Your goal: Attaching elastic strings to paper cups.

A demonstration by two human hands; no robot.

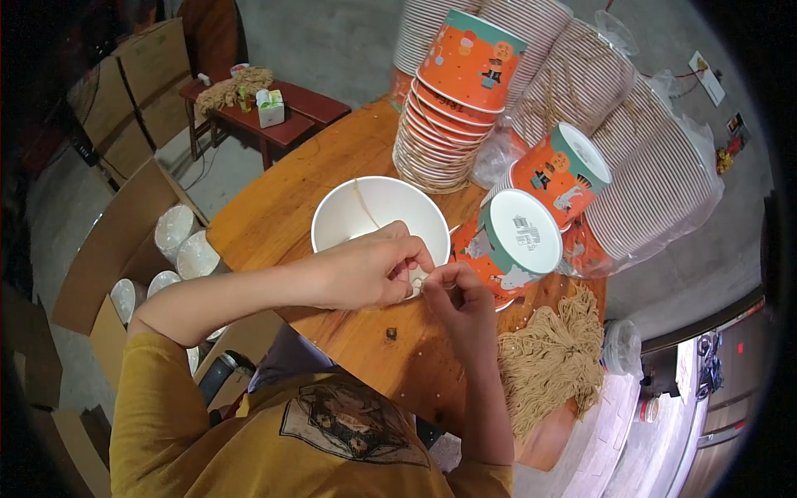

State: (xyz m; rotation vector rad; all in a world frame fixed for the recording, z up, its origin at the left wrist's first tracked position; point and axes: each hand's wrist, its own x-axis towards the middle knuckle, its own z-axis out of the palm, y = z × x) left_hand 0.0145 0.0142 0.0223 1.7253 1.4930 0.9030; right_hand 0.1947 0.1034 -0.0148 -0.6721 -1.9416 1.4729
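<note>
Hands: both meet at the near rim of a white paper bowl [365,217] on the round wooden table [282,207]
Left hand [365,270]: I read it as curled closed over the bowl's edge, fingers pinching a thin tan string [364,206] against the rim
Right hand [457,299]: fingertips drawn together just beside the left, seemingly nipping the string's near end; what exactly sits between them I cannot tell, too small
String: runs from the pinch up across the bowl's white inside toward the far wall, lying slack
Bowl: upright, open side up, mid-table, touching both hands
Supplies: heap of cut tan strings [552,361] near the right forearm; stack of orange printed bowls [452,108] behind the white bowl; 2 more orange bowls [531,224] tipped on their sides to the right; bagged stacks of ribbed white bowls [639,158] beyond
Off-table: cardboard boxes [124,249] holding white bowls on the left; low red side table [266,112] farther back
Doing it well, my judgement: keep the left pinch firm so the rim does not twist, let the right hand work close to it, keep the string taut, avoid crushing the thin paper wall
</note>
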